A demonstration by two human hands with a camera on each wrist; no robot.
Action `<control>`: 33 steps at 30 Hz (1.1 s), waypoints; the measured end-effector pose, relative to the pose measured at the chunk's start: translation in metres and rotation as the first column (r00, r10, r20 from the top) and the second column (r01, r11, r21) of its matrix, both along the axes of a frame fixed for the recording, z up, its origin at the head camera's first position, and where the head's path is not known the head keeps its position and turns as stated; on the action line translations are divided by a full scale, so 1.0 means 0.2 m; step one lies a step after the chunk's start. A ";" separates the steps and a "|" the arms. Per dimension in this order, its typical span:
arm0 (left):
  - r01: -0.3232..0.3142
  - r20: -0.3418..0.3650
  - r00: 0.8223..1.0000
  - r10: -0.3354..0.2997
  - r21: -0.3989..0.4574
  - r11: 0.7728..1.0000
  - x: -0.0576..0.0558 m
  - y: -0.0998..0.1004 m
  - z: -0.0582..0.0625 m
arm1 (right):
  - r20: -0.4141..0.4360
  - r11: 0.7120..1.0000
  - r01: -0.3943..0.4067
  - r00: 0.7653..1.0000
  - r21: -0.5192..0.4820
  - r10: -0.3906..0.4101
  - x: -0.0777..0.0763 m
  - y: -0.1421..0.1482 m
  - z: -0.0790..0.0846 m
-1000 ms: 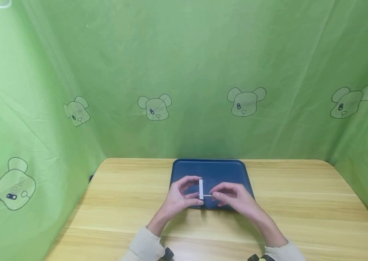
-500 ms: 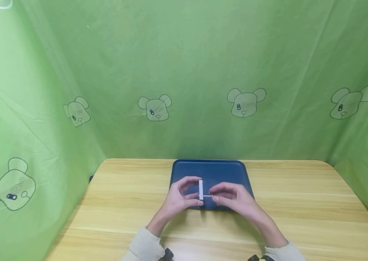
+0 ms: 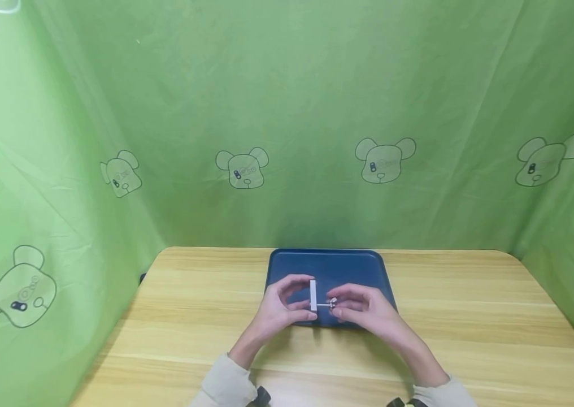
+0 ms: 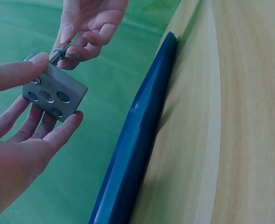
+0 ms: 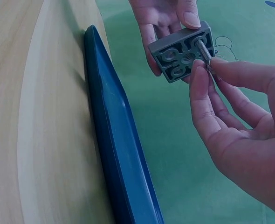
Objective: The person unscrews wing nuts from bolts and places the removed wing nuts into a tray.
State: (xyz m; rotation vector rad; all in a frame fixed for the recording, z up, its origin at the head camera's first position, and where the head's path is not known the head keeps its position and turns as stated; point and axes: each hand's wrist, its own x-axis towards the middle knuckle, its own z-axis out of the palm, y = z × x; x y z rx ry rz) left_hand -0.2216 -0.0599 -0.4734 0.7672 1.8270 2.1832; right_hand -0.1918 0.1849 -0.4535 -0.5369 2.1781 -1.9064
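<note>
Green curtain [image 3: 297,85], one: hung behind the table and at both sides, printed with bear-like heads; from my remote seat I take it for a screen.

Wooden table [image 3: 205,294], one: pale-grained, filling the lower part of my head view.

Blue tray [image 3: 327,264], one: low-rimmed, flat on the table by its far edge, beneath the work, perhaps so that anything dropped is caught.

Left hand [image 3: 277,308]: thumb and fingertips grasp the block by its edges, which I judge leaves both faces free and the piece steady.

Right hand [image 3: 375,311]: thumb and forefinger pinch the bolt's outer end, a light hold that I think suits fine turning.

Metal block [image 3: 313,295], one: held on edge above the tray, pierced by several holes (my right wrist view shows its ribbed side).

Bolt [image 5: 203,50], one: threaded, standing out of a corner hole towards the right hand.

End fitting [image 3: 333,303], one: bright metal on the bolt, at the right fingertips; too small for me to name.
</note>
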 end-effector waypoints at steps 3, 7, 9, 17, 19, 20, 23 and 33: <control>-0.003 -0.001 1.000 0.003 -0.001 1.000 0.00 0.00 0.00 | -0.008 1.000 -0.011 1.000 -0.007 0.011 0.00 0.00 0.00; -0.008 0.002 1.000 0.008 -0.005 1.000 0.00 0.00 0.00 | 0.002 1.000 -0.008 1.000 -0.014 0.008 0.00 0.00 0.00; -0.008 0.003 1.000 0.008 -0.004 1.000 0.00 0.00 0.00 | 0.001 1.000 -0.009 1.000 -0.012 0.009 0.00 0.00 0.00; -0.016 0.003 1.000 0.016 -0.006 1.000 0.00 0.00 0.00 | 0.005 0.999 -0.024 1.000 -0.024 0.024 -0.01 0.01 -0.01; -0.017 0.006 1.000 0.017 -0.007 1.000 0.00 0.00 0.00 | 0.008 1.000 -0.019 1.000 -0.019 0.019 -0.01 0.01 -0.01; -0.018 0.007 1.000 0.018 -0.007 1.000 0.00 0.00 0.00 | 0.008 1.000 -0.015 1.000 -0.015 0.015 -0.01 0.01 -0.01; -0.017 0.010 1.000 0.017 -0.005 1.000 0.00 0.00 0.01 | 0.011 1.000 -0.003 1.000 -0.005 0.003 -0.01 0.01 -0.01; -0.019 0.001 1.000 0.019 -0.008 1.000 0.00 0.00 0.00 | -0.044 1.000 -0.009 0.999 0.009 0.010 -0.02 0.01 -0.02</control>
